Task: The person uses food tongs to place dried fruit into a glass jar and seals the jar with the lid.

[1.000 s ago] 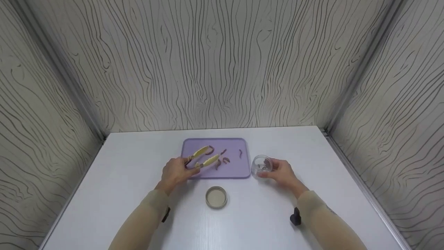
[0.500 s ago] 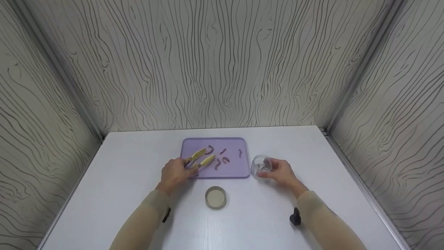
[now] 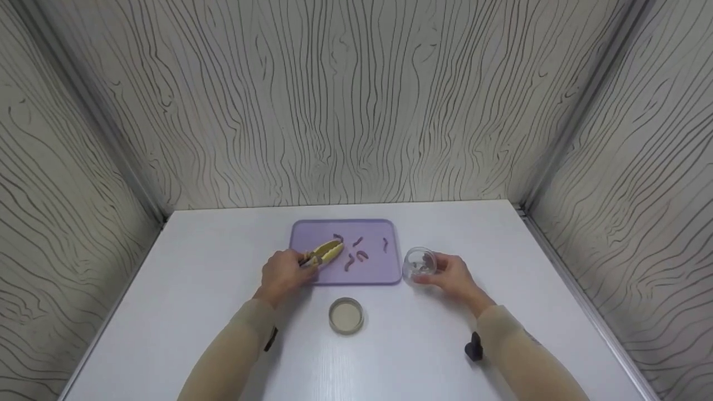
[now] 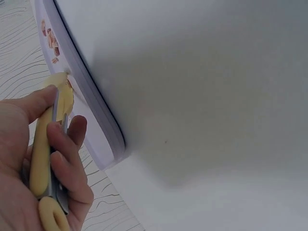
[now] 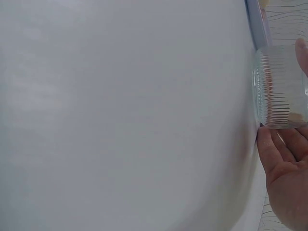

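My left hand (image 3: 285, 274) grips yellow-tipped tongs (image 3: 328, 252) over the left part of a purple tray (image 3: 379, 273). In the left wrist view, thumb and fingers wrap the cream handles. The tips are close together at a curved reddish-brown strip (image 3: 338, 237), partly hidden by them; a bit of red shows beside the tips in that view. Several similar strips (image 3: 349, 262) lie across the tray. My right hand (image 3: 454, 275) holds a clear ribbed jar (image 3: 419, 266) upright on the table at the tray's right edge. Small pieces show inside the jar.
A round beige lid (image 3: 346, 316) lies on the white table (image 3: 401, 356) in front of the tray. Wood-patterned panels (image 3: 345, 111) enclose the table at the back and both sides.
The tongs, spread apart earlier, have been squeezed nearly together at the far-left curved strip. Their tips drew back slightly to the left before that. My right hand and the jar have stayed put.
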Motion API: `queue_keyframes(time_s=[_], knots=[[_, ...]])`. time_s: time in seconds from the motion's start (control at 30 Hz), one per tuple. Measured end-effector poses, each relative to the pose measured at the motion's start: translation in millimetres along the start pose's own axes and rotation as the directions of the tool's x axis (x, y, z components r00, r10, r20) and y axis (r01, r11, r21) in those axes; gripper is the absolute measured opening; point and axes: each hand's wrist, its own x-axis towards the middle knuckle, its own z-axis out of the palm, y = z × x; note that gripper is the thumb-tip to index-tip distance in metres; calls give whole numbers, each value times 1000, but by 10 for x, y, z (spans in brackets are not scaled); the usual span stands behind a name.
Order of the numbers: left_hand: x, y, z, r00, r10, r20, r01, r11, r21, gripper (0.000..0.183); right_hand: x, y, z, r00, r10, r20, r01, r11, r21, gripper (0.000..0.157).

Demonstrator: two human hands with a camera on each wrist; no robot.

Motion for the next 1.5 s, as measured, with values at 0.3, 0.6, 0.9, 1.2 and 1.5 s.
queue_keyframes(time_s=[0.3, 0.6, 0.9, 1.2, 1.5], knots=[[6, 2, 2, 1000, 18, 7, -18, 1000, -21, 23, -11, -7, 3, 1000, -17, 2, 17, 1000, 7, 84], [-8, -23, -40, 1000, -20, 21, 21, 998, -66, 27, 0, -24, -4, 1000, 12, 0, -12, 1000, -2, 87], [-25, 12, -96, 1000, -13, 22, 15, 998, -60, 34, 4, -21, 5, 1000, 7, -2, -7, 1000, -8, 86], [-54, 53, -143, 999, 45, -1, -45, 998, -31, 30, -2, 5, 2, 999, -46, 17, 46, 999, 11, 79], [-86, 144, -183, 999, 39, -1, -39, 998, -45, 28, -6, -14, 0, 1000, -17, 12, 17, 1000, -8, 81]])
